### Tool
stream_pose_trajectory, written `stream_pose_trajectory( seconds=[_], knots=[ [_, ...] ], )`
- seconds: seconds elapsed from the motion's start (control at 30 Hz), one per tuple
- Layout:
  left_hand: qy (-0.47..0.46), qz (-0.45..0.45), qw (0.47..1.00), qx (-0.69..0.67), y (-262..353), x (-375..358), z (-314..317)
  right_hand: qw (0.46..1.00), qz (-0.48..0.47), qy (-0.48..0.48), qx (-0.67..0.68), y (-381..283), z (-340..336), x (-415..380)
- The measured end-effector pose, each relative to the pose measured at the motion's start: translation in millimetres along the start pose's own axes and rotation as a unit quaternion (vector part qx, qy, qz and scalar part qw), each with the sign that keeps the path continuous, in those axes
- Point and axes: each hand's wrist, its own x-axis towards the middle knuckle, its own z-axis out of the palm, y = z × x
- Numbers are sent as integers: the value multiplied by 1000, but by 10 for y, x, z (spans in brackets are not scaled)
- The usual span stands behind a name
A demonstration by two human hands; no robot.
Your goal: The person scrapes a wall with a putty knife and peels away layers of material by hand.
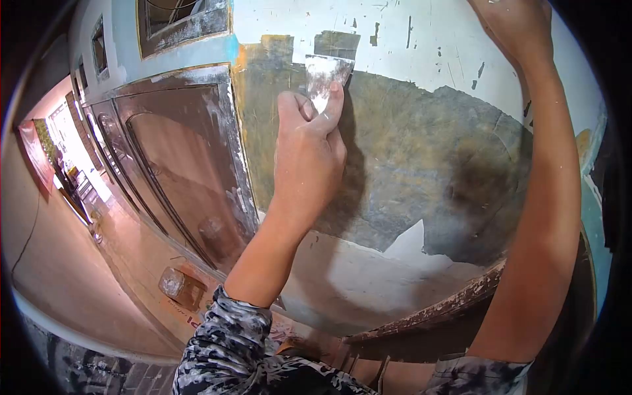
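My left hand (309, 145) is closed around a putty knife (328, 74) in front of the wall, with the index finger pressed along its blade. The wide blade points up and is smeared with white. Its top edge lies at the border between the white-painted part of the wall (408, 39) and a large bare grey-brown patch (421, 151). Along the right side my right arm reaches up, and my right hand (517, 26) is near the upper wall. The frame's top edge cuts off its fingers, so its grip is hidden.
A brown wooden door (184, 145) with a paint-flecked frame stands to the left. A dusty block-like object (182, 288) lies on the floor below it. A worn ledge (428, 306) runs along the wall's lower right. Beyond the door a passage leads to a bright opening.
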Motion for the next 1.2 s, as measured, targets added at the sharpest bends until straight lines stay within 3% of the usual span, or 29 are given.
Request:
stream_pose_trajectory(
  seconds=[0.33,0.53,0.77,0.9,1.03,1.2],
  knots=[
    [0,-35,999,-18,42,-131,-10,1000,11,-7,-7,-63,-17,-9],
    [25,-10,999,-23,19,-24,3,1000,1,3,-7,-28,0,-10],
    [-10,-9,1000,5,32,50,-7,1000,-6,1,-13,12,-6,-20],
    [36,-12,999,-17,72,107,34,1000,0,1,17,13,-6,-7],
    [47,-2,999,0,83,181,40,1000,12,-23,-17,120,55,9],
    [43,-13,999,-2,128,229,15,1000,-5,12,9,20,5,-23]
  ],
)
